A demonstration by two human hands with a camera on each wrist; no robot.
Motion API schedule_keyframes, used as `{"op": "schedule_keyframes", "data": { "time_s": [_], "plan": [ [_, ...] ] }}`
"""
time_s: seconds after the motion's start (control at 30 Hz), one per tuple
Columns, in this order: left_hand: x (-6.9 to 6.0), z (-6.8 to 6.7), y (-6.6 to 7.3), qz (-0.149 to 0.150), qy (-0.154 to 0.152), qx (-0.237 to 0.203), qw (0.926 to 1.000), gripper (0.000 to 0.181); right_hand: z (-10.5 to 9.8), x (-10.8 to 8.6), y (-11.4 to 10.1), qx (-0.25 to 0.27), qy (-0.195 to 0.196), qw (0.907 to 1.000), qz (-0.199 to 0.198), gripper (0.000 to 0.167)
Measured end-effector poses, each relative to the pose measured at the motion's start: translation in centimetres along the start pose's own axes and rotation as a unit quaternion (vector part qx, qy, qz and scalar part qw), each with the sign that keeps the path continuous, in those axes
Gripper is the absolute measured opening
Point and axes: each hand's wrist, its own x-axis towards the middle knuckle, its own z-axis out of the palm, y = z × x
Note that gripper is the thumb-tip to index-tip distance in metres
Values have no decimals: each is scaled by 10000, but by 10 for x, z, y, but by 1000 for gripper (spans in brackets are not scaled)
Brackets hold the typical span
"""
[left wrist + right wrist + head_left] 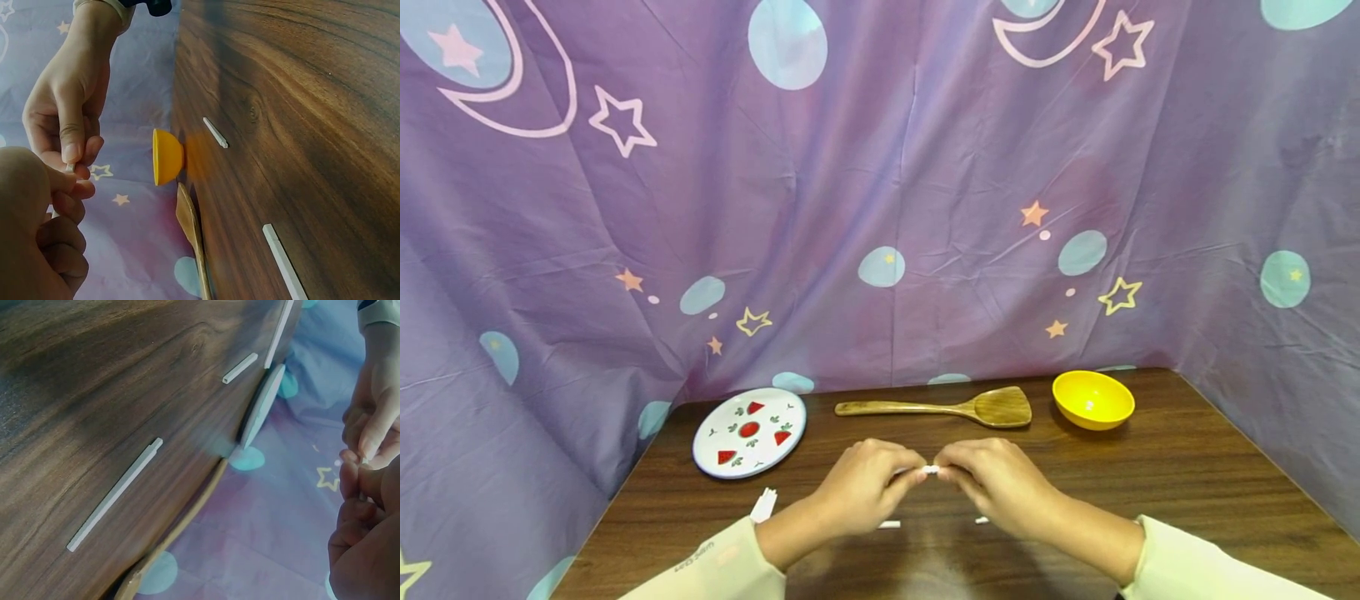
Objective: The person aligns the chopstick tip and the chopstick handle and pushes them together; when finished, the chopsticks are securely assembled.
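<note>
Above the middle of the table, my left hand [868, 483] and right hand [1000, 483] meet almost fingertip to fingertip. Both pinch a thin white stick [931, 469] between thumb and fingers. Only a short bit of it shows between them; whether it is one stick or two joined ends cannot be told. Below the hands lie two loose white sticks, one [889, 524] by the left hand and one [982, 521] by the right. In the right wrist view, the longer stick [115, 494] has a narrowed end, and a shorter stick [240, 367] lies farther off.
Several white sticks [763, 505] lie bunched beside the left forearm. Toward the back of the wooden table [1187, 467] are a watermelon-patterned plate [760, 450], a wooden spatula [1000, 407] and a yellow bowl [1093, 402]. A purple curtain [850, 208] hangs behind.
</note>
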Motion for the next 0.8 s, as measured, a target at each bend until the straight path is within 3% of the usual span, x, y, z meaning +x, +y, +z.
{"op": "schedule_keyframes", "data": {
  "time_s": [0.8],
  "plan": [
    [-2, 2, 0, 258, 112, -99, 9996, 14, 5, -2, -3, -46, 83, 9999, 51, 9]
  ]
}}
